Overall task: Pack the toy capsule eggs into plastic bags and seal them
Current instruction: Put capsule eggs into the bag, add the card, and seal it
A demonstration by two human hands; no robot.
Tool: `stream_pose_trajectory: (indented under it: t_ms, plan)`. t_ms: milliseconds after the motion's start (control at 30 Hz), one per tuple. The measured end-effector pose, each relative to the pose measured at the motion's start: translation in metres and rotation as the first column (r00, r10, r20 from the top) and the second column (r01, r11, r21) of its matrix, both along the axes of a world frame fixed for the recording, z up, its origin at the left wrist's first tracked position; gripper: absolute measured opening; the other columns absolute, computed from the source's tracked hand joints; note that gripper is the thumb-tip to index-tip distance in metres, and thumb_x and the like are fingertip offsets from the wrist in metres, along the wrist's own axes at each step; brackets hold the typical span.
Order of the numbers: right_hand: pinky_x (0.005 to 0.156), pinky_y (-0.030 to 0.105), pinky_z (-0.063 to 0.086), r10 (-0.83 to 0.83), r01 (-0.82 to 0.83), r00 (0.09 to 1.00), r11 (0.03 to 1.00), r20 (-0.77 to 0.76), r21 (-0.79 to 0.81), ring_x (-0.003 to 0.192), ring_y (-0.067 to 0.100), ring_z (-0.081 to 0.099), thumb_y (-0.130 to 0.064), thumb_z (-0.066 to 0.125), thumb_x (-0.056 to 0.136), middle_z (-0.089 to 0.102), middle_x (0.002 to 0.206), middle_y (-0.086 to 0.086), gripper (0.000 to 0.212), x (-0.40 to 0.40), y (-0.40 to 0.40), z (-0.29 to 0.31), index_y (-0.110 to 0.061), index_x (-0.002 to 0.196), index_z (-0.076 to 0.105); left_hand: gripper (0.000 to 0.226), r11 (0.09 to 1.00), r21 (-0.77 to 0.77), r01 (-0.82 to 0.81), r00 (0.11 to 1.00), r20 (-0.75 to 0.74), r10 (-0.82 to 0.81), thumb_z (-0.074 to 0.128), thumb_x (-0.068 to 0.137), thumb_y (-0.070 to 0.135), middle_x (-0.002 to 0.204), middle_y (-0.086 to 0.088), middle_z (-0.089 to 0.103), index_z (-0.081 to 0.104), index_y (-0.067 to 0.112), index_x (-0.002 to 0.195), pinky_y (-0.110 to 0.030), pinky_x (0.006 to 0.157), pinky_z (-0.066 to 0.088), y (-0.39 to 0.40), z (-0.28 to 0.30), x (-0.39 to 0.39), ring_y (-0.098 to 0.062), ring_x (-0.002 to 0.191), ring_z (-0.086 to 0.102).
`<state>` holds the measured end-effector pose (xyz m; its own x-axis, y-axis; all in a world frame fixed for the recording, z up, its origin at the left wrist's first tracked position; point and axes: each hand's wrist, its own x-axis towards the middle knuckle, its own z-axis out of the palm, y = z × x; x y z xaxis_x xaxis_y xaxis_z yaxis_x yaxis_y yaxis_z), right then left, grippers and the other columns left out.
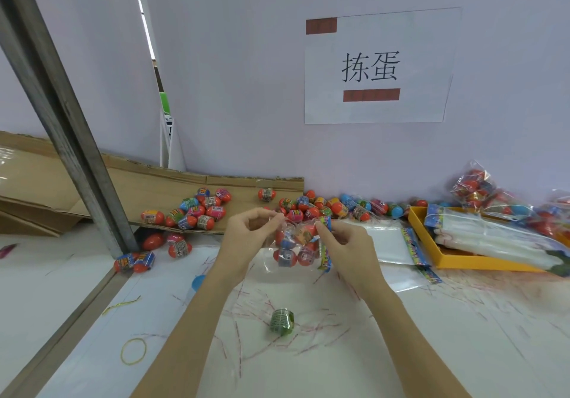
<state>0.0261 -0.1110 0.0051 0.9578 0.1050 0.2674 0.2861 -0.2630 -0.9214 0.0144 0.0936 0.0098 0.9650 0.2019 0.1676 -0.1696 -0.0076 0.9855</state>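
A clear plastic bag (296,248) with several capsule eggs inside hangs between my hands above the white table. My left hand (246,234) pinches the bag's top left edge. My right hand (345,240) pinches its top right edge by the coloured header strip. Loose capsule eggs (197,209), mostly red and orange, lie on a sheet of cardboard to the left. More eggs (339,204) line the base of the wall.
A yellow tray (431,243) at right holds a stack of empty bags, with filled bags (475,191) behind it. Flat empty bags (391,243) lie beside my right hand. A green capsule (282,320) and a yellow rubber band (133,351) lie on the table. A metal post (71,120) stands left.
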Motion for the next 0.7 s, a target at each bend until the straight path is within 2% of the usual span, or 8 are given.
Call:
stream_pose_trajectory:
  t_ms: [100, 233, 300, 367, 433, 533, 633, 700]
  plan:
    - [0.062, 0.028, 0.048, -0.025, 0.022, 0.999, 0.993, 0.022, 0.112, 0.06, 0.01, 0.057, -0.028, 0.063, 0.103, 0.063, 0.059, -0.011, 0.04, 0.0003, -0.0009, 0.0027, -0.028, 0.064, 0.071, 0.003, 0.998, -0.018, -0.054, 0.998, 0.012, 0.054, 0.082, 0.089, 0.017, 0.09, -0.008, 0.081, 0.085, 0.018, 0.09, -0.028, 0.074, 0.064, -0.0006, 0.0025, -0.0012, -0.019, 0.082, 0.078]
    - [0.071, 0.04, 0.054, -0.022, 0.03, 0.999, 0.972, -0.036, 0.232, 0.068, 0.022, 0.062, -0.027, 0.063, 0.103, 0.07, 0.07, 0.012, 0.038, 0.0008, 0.0015, 0.004, -0.012, 0.071, 0.075, 0.008, 0.979, -0.156, -0.131, 0.991, -0.014, 0.131, 0.086, 0.082, 0.02, 0.091, -0.006, 0.082, 0.085, 0.02, 0.09, -0.023, 0.067, 0.061, -0.0028, 0.0059, -0.0026, -0.016, 0.08, 0.078]
    - [0.063, 0.037, 0.045, -0.039, 0.043, 0.999, 0.969, -0.023, 0.244, 0.059, 0.014, 0.051, -0.027, 0.063, 0.103, 0.058, 0.056, 0.001, 0.047, 0.0007, 0.005, 0.0027, -0.022, 0.057, 0.067, 0.023, 0.97, -0.193, -0.148, 0.989, -0.047, 0.142, 0.087, 0.075, 0.029, 0.094, -0.005, 0.082, 0.085, 0.018, 0.095, -0.021, 0.066, 0.06, -0.0035, 0.0065, -0.0028, -0.012, 0.078, 0.077]
    - [0.06, 0.032, 0.039, -0.05, 0.048, 0.999, 0.968, 0.0, 0.245, 0.052, 0.009, 0.041, -0.027, 0.063, 0.104, 0.046, 0.049, -0.01, 0.055, 0.001, 0.0071, 0.0029, -0.027, 0.049, 0.058, 0.036, 0.969, -0.198, -0.146, 0.989, -0.068, 0.135, 0.086, 0.072, 0.035, 0.098, -0.005, 0.082, 0.084, 0.015, 0.102, -0.021, 0.067, 0.058, -0.0031, 0.0061, -0.0026, -0.011, 0.08, 0.075]
    - [0.057, 0.027, 0.038, -0.066, 0.058, 0.997, 0.97, 0.027, 0.236, 0.05, 0.006, 0.039, -0.027, 0.062, 0.104, 0.044, 0.048, -0.014, 0.056, 0.002, 0.0071, 0.0023, -0.029, 0.049, 0.055, 0.038, 0.973, -0.203, -0.112, 0.993, -0.062, 0.101, 0.085, 0.073, 0.035, 0.1, -0.007, 0.082, 0.083, 0.014, 0.105, -0.021, 0.067, 0.058, -0.0021, 0.0065, -0.0031, -0.011, 0.082, 0.075]
    - [0.052, 0.02, 0.032, -0.12, 0.106, 0.991, 0.972, 0.053, 0.211, 0.048, 0.005, 0.033, -0.026, 0.062, 0.104, 0.037, 0.046, -0.015, 0.055, 0.0025, 0.0042, 0.0024, -0.027, 0.05, 0.053, 0.041, 0.982, -0.183, 0.038, 0.997, -0.065, -0.05, 0.084, 0.077, 0.035, 0.104, -0.011, 0.08, 0.082, 0.009, 0.107, -0.025, 0.075, 0.06, -0.0011, 0.0072, -0.0039, -0.015, 0.086, 0.075]
    - [0.044, 0.011, 0.034, -0.139, 0.125, 0.989, 0.973, 0.06, 0.195, 0.045, 0.005, 0.038, -0.027, 0.064, 0.103, 0.041, 0.045, -0.014, 0.053, 0.0037, 0.0, 0.0019, -0.029, 0.05, 0.058, 0.034, 0.988, -0.13, 0.083, 0.993, -0.072, -0.093, 0.083, 0.079, 0.032, 0.1, -0.017, 0.079, 0.083, 0.003, 0.098, -0.029, 0.077, 0.061, 0.0001, 0.0071, -0.0028, -0.018, 0.085, 0.073]
    - [0.05, 0.015, 0.034, -0.151, 0.138, 0.979, 0.986, 0.139, 0.098, 0.049, 0.007, 0.038, -0.029, 0.064, 0.102, 0.044, 0.049, -0.01, 0.046, 0.0045, -0.0017, 0.0, -0.023, 0.057, 0.059, 0.029, 0.992, -0.116, 0.046, 0.997, -0.063, -0.053, 0.082, 0.085, 0.028, 0.093, -0.016, 0.079, 0.081, 0.001, 0.095, -0.028, 0.074, 0.06, 0.0008, 0.0061, -0.002, -0.019, 0.081, 0.072]
